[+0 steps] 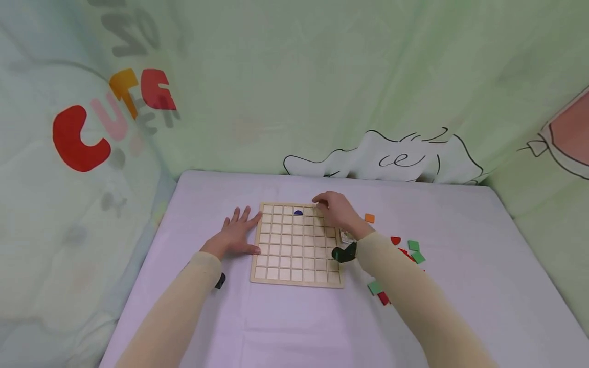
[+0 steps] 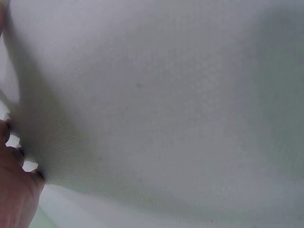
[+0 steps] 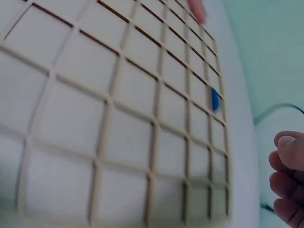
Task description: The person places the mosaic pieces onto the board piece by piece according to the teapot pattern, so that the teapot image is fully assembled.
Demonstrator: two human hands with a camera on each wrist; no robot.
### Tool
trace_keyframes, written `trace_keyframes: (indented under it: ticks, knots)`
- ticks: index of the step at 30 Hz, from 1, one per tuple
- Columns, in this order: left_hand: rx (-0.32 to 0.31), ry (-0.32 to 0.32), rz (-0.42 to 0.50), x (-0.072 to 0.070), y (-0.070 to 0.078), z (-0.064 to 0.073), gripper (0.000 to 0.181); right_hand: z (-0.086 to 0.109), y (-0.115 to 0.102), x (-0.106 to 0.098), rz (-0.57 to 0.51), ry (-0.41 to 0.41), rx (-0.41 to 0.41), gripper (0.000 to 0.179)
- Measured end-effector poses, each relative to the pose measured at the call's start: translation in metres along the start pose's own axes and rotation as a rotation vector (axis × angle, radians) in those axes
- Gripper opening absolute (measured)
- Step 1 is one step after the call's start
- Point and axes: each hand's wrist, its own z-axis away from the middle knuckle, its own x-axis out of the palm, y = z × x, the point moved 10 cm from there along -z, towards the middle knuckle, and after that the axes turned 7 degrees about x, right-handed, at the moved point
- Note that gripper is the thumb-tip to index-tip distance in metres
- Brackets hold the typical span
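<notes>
Head view shows a big cloth-covered table [image 1: 290, 332], and on it lies a wooden grid board [image 1: 296, 284] full of little square boxes. The left hand [image 1: 232, 236] is spread wide, with its thumb and pointer finger touching the board's left edge, so it seems to help the board stay put. The right hand [image 1: 338, 210] hangs over the board's far right corner. Its fingers look bent, and the thumb is close to them, but I cannot tell if they pinch anything.

I think the step in hand is small, careful work at the far row of boxes. The next move would call for gentle right fingers that come down straight over one box and do not bump the board.

Off to the right of the board lie loose bits: some green square tiles [image 1: 413, 246], some red pieces [image 1: 383, 298] and one orange square tile [image 1: 369, 218].

One little blue half circle [image 1: 298, 212] lies in the far row, fourth box from the left. The right fingertips are near it, to its right and a bit farther back, but not touching. The left fingers are farther off.
</notes>
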Motion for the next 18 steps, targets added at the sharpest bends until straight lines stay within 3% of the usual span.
trace_keyframes:
  ticks: [5, 9, 13, 18]
  knots:
    - [-0.001, -0.014, -0.01, 0.001, -0.003, -0.004, 0.106, 0.017, 0.044, -0.046, -0.024, 0.081, 0.076, 0.031]
    - [-0.005, -0.023, -0.021, 0.0, -0.007, -0.003, 0.106, 0.035, 0.083, -0.071, -0.01, 0.114, 0.159, 0.031]
    - [0.003, -0.013, -0.01, -0.005, -0.008, 0.001, 0.105, 0.054, 0.113, -0.077, 0.003, 0.099, 0.221, 0.032]
    - [0.008, -0.005, -0.016, -0.01, -0.01, 0.007, 0.106, 0.079, 0.138, -0.063, -0.019, 0.037, 0.275, 0.03]
